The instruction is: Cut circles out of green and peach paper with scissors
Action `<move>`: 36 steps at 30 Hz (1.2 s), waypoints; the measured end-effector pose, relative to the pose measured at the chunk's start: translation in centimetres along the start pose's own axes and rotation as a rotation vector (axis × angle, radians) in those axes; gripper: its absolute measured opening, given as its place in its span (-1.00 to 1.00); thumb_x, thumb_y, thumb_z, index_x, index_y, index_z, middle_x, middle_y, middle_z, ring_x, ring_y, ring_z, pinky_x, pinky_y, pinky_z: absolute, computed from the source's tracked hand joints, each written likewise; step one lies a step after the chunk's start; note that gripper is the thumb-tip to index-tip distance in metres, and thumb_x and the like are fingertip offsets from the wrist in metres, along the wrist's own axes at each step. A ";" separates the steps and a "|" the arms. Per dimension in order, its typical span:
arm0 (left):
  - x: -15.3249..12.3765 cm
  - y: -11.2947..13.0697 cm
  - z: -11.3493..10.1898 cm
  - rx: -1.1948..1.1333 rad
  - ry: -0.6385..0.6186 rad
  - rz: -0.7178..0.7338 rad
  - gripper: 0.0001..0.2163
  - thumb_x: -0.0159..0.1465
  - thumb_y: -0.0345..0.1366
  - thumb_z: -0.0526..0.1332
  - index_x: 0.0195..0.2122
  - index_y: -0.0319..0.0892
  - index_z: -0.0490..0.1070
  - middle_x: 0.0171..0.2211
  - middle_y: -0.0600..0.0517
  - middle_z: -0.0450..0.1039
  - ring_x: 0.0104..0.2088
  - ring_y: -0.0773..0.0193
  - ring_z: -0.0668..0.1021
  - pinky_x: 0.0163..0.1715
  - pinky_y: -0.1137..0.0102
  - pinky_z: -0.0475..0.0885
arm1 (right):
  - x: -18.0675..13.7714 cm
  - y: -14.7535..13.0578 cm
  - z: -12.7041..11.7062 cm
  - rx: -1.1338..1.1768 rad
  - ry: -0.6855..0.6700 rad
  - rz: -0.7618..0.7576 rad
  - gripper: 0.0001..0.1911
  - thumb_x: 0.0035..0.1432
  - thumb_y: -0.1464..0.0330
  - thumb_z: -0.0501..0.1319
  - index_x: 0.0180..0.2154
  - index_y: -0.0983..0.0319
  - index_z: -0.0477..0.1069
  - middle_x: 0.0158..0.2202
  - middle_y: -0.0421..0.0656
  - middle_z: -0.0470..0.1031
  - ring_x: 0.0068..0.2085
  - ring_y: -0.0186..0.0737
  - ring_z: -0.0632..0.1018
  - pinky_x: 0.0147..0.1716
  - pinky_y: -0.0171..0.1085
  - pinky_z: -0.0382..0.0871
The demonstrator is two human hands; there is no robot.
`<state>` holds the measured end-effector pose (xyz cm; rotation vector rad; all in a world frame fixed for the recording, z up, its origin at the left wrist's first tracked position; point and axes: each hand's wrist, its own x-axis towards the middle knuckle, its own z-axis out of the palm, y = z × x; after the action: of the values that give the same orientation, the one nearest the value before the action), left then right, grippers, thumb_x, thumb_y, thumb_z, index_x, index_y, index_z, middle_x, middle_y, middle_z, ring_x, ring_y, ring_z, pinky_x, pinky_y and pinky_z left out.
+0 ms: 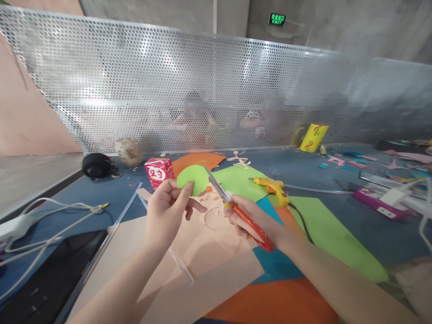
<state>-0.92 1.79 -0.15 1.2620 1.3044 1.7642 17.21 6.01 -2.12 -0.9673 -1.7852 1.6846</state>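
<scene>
My left hand (168,211) pinches a round green paper disc (193,179) between thumb and fingers, holding it up above the table. My right hand (251,220) grips red-handled scissors (236,207); their metal blades point up and left and reach the disc's right edge. Under both hands lie peach (202,252), blue and orange paper sheets (280,301), with curled peach offcuts between the hands.
A yellow glue gun (272,185) with a black cord lies on green paper (324,229). A red carton (158,172), a black round object (96,165) and white cables (43,220) sit to the left. A perforated metal screen (216,90) stands behind, with people beyond it. Scraps litter the right.
</scene>
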 end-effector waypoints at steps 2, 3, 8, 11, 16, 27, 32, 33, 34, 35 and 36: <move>0.0 -0.1 0.1 -0.006 -0.011 -0.005 -0.76 0.14 -0.17 0.29 -0.39 -0.15 0.24 -0.67 0.11 0.46 -0.68 0.23 0.56 -0.78 0.51 0.24 | 0.0 0.1 0.0 -0.001 0.009 -0.002 -0.62 0.10 0.10 0.27 -0.42 0.16 0.12 -0.61 -0.42 0.14 -0.71 -0.50 0.18 -0.72 -0.43 0.08; -0.1 -0.1 0.1 -0.009 -0.013 -0.009 -0.76 0.14 -0.16 0.29 -0.38 -0.16 0.24 -0.65 0.11 0.47 -0.68 0.23 0.57 -0.78 0.51 0.24 | 0.1 0.1 0.0 0.000 0.015 -0.005 -0.61 0.11 0.11 0.27 -0.43 0.16 0.10 -0.61 -0.42 0.15 -0.71 -0.50 0.18 -0.72 -0.44 0.08; -0.1 0.2 0.0 -0.008 -0.015 -0.012 -0.76 0.14 -0.17 0.29 -0.39 -0.15 0.23 -0.63 0.11 0.48 -0.68 0.27 0.56 -0.77 0.52 0.26 | 0.2 0.2 0.0 -0.011 0.032 -0.015 -0.59 0.10 0.14 0.29 -0.45 0.16 0.08 -0.62 -0.42 0.15 -0.71 -0.51 0.16 -0.73 -0.45 0.05; 0.0 0.3 -0.2 0.006 0.017 0.002 -0.77 0.14 -0.17 0.29 -0.40 -0.15 0.25 -0.67 0.10 0.47 -0.70 0.28 0.54 -0.77 0.51 0.25 | 0.2 0.2 -0.1 -0.015 0.032 -0.014 -0.61 0.13 0.08 0.23 -0.46 0.16 0.10 -0.65 -0.42 0.13 -0.72 -0.50 0.14 -0.75 -0.44 0.03; 0.5 0.3 -0.6 -0.005 0.077 0.019 -0.79 0.13 -0.18 0.29 -0.42 -0.14 0.27 -0.68 0.13 0.45 -0.70 0.29 0.52 -0.78 0.51 0.23 | 0.0 0.1 -0.2 -0.018 0.011 0.000 -0.63 0.13 0.14 0.25 -0.47 0.16 0.11 -0.64 -0.42 0.15 -0.74 -0.51 0.14 -0.77 -0.44 0.04; 0.6 0.0 -0.7 0.034 -0.074 -0.001 -0.77 0.08 -0.22 0.36 -0.33 -0.21 0.39 -0.72 0.13 0.41 -0.73 0.39 0.41 -0.73 0.51 0.27 | -0.3 -0.6 0.1 -0.088 0.007 0.003 -0.64 0.15 0.18 0.24 -0.46 0.16 0.09 -0.65 -0.43 0.10 -0.72 -0.51 0.12 -0.76 -0.45 0.05; 0.6 -0.1 -0.8 0.048 -0.131 -0.012 -0.79 0.07 -0.25 0.36 -0.33 -0.23 0.43 -0.75 0.18 0.34 -0.75 0.43 0.36 -0.70 0.51 0.27 | -0.4 -0.6 0.1 -0.125 0.017 -0.037 -0.63 0.12 0.17 0.28 -0.45 0.17 0.11 -0.58 -0.40 0.15 -0.66 -0.50 0.17 -0.71 -0.44 0.05; 0.6 -0.1 -0.9 0.049 -0.137 -0.014 -0.79 0.07 -0.25 0.37 -0.33 -0.22 0.43 -0.74 0.19 0.34 -0.76 0.44 0.35 -0.70 0.51 0.26 | -0.4 -0.6 0.0 -0.129 0.017 -0.041 -0.63 0.13 0.17 0.28 -0.44 0.17 0.11 -0.58 -0.40 0.15 -0.66 -0.50 0.17 -0.71 -0.44 0.04; 0.7 -0.1 -0.9 0.049 -0.141 -0.016 -0.79 0.06 -0.25 0.37 -0.34 -0.22 0.43 -0.74 0.19 0.34 -0.76 0.45 0.35 -0.70 0.51 0.25 | -0.4 -0.5 0.0 -0.130 0.016 -0.043 -0.63 0.13 0.17 0.28 -0.44 0.18 0.11 -0.57 -0.39 0.15 -0.65 -0.50 0.17 -0.70 -0.44 0.04; 0.7 0.0 -0.9 0.046 -0.141 -0.017 -0.79 0.05 -0.25 0.38 -0.35 -0.22 0.43 -0.73 0.19 0.34 -0.77 0.46 0.34 -0.71 0.52 0.24 | -0.4 -0.5 0.0 -0.127 0.015 -0.045 -0.63 0.13 0.17 0.28 -0.44 0.18 0.12 -0.56 -0.39 0.14 -0.65 -0.50 0.15 -0.70 -0.44 0.04; 0.8 0.0 -0.9 0.044 -0.139 -0.019 -0.79 0.04 -0.25 0.38 -0.37 -0.22 0.43 -0.73 0.19 0.34 -0.77 0.47 0.33 -0.71 0.52 0.22 | -0.3 -0.4 0.0 -0.123 0.015 -0.045 -0.63 0.13 0.16 0.28 -0.43 0.18 0.12 -0.56 -0.39 0.14 -0.64 -0.50 0.14 -0.70 -0.44 0.04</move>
<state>-2.06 2.13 0.05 1.3669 1.2773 1.6119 17.36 5.77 -1.65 -0.9804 -1.9053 1.5515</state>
